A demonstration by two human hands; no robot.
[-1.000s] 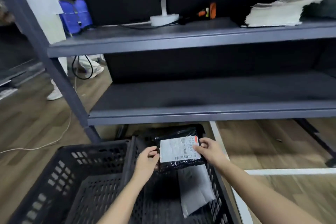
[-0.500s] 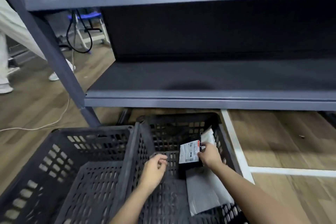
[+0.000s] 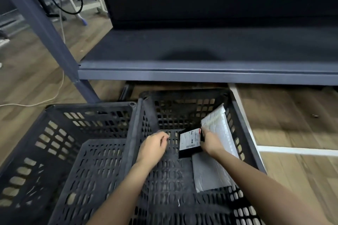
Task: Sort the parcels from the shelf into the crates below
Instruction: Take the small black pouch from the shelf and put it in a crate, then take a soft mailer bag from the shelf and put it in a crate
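Observation:
A black parcel with a white label (image 3: 189,142) sits low inside the right black crate (image 3: 243,133), tilted against a white bubble mailer (image 3: 219,129). My right hand (image 3: 209,142) grips the parcel's right edge. My left hand (image 3: 152,147) hovers inside the same crate, left of the parcel, with loosely curled fingers that hold nothing. A grey mailer (image 3: 208,171) lies flat on the crate floor beneath my right forearm. The left black crate (image 3: 87,115) stands beside it.
The grey metal shelf (image 3: 201,73) hangs just above the crates, its slanted post (image 3: 45,29) at the left. A white cable (image 3: 36,102) trails over the wooden floor. White floor tape (image 3: 296,150) runs to the right of the crates.
The parcel has gone from above the crate down into it. My left hand let go of it and only my right hand holds it. The view has tilted downward.

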